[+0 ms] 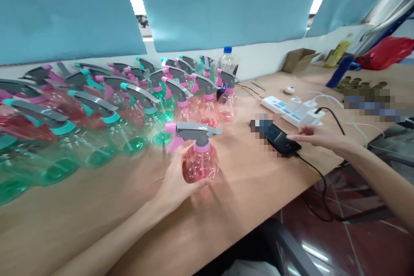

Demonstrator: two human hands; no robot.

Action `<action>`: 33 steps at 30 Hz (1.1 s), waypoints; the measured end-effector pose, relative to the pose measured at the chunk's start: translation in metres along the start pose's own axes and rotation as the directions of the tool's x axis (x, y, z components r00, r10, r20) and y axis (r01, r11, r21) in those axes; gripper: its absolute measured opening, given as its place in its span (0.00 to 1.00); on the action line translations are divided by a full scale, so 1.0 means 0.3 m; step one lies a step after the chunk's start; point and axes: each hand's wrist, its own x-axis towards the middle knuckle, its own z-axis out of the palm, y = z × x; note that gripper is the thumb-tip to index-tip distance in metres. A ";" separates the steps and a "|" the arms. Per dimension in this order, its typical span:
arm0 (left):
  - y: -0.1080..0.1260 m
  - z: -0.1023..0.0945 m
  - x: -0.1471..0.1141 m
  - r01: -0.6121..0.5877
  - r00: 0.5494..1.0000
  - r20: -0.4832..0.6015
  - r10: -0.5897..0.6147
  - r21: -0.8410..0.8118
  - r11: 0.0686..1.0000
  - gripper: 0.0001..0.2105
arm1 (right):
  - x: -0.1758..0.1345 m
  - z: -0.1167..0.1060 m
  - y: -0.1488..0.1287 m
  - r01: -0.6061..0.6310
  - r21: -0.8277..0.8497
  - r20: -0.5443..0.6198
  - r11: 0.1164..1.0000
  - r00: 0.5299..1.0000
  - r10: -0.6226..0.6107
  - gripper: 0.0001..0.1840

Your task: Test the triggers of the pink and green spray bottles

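Note:
My left hand is closed round the lower body of a clear pink spray bottle with a grey and pink trigger head. The bottle stands upright at the table's middle, its nozzle pointing left. Over to the right, my right hand reaches in with the index finger stretched to a black smartphone; the other fingers look loosely curled and hold nothing. The phone lies flat with a black cable plugged into its near end. Part of its far end is blurred out.
Several green and pink spray bottles crowd the left and back of the brown table. Behind them stands a blue-capped bottle. A white power strip with chargers lies beyond the phone. Further back are a cardboard box and a red bag.

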 end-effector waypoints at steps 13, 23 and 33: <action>0.009 0.012 0.022 0.026 0.998 0.056 -0.025 -0.024 0.999 0.34 | 0.079 -0.013 0.118 -0.168 -0.231 0.440 0.958 0.860 0.256 0.30; 0.011 0.039 0.042 0.028 0.997 0.077 -0.025 -0.036 0.999 0.34 | 0.083 -0.029 0.082 -0.174 -0.298 0.506 0.939 0.805 0.310 0.33; 0.014 0.035 0.047 -0.003 0.997 0.076 0.005 -0.016 1.000 0.35 | 0.083 -0.049 0.044 -0.115 -0.288 0.455 0.951 0.857 0.242 0.33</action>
